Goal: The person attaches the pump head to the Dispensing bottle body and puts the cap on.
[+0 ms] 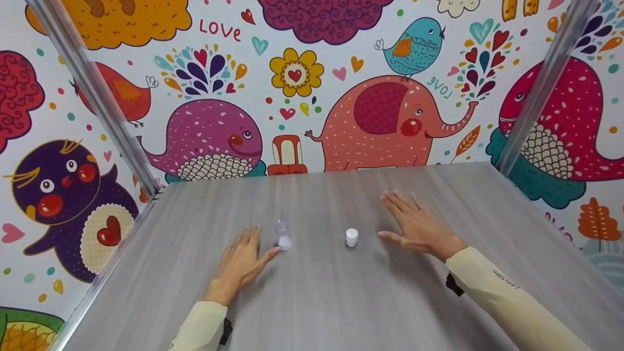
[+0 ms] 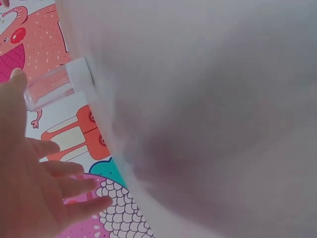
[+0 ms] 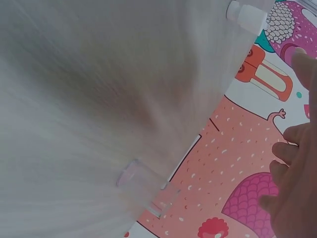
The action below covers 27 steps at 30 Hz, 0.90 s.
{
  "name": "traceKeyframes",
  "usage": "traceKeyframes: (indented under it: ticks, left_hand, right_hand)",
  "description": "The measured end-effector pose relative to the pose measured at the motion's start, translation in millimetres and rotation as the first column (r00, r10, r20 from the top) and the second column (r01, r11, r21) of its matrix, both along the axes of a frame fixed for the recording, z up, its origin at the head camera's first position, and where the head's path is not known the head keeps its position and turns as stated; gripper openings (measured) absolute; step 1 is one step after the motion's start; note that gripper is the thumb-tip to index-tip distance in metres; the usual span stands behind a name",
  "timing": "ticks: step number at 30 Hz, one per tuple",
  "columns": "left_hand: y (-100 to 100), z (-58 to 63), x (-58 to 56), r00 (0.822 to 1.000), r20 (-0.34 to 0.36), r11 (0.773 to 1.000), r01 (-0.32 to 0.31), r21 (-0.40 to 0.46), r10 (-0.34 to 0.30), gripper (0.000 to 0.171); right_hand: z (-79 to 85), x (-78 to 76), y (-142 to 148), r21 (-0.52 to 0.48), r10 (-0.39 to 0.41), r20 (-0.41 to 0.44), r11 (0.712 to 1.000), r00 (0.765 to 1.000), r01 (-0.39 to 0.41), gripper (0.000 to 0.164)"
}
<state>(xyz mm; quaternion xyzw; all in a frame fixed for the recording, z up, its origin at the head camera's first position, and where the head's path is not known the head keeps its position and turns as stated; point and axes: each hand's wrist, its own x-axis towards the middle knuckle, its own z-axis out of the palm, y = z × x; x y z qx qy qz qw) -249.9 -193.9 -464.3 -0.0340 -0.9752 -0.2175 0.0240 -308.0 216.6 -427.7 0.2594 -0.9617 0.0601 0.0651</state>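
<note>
**Nothing gripped, two items loose**

We count one clear bottle [image 1: 282, 236], one small container [image 1: 351, 238], two hands. Bottle's on the table [image 1: 317, 302]; left hand [image 1: 241, 262] just left of it, fingers apart, contact unclear. Container's right of bottle; right hand [image 1: 420, 227] farther right, fingers apart. We read a hands-off step; any next grip calls for a light pinch.

wall [image 1: 312, 117]: white, cartoon elephant [image 1: 370, 146], whales [image 1: 209, 126], birds [image 1: 414, 44] | posts [image 1: 545, 83]: metal, left and right | desk [image 1: 317, 297]: grey, wood-grained
</note>
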Motion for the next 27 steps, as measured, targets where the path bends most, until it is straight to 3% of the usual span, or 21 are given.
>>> traceKeyframes:
  ticks: [9, 17, 27]
  left_hand:
    - [6.6, -1.8, -1.6, 1.0, 0.006, 0.999, -0.018, 0.042, 0.018, 0.09]
    - [17.0, -7.0, -2.7, 0.998, -0.042, 0.994, -0.039, 0.1, 0.043, 0.09]
    - [27.6, -7.3, -6.5, 0.995, -0.042, 0.982, -0.086, 0.168, 0.094, 0.089]
  right_hand:
    - [-8.5, 2.5, -7.0, -0.043, 0.034, 0.019, 0.999, 0.999, -0.033, 0.092]
    - [-17.7, 4.0, -14.5, -0.101, 0.061, -0.002, 0.993, 0.998, -0.061, 0.091]
    - [-24.7, 6.2, -25.2, -0.166, 0.062, 0.047, 0.985, 0.997, -0.053, 0.094]
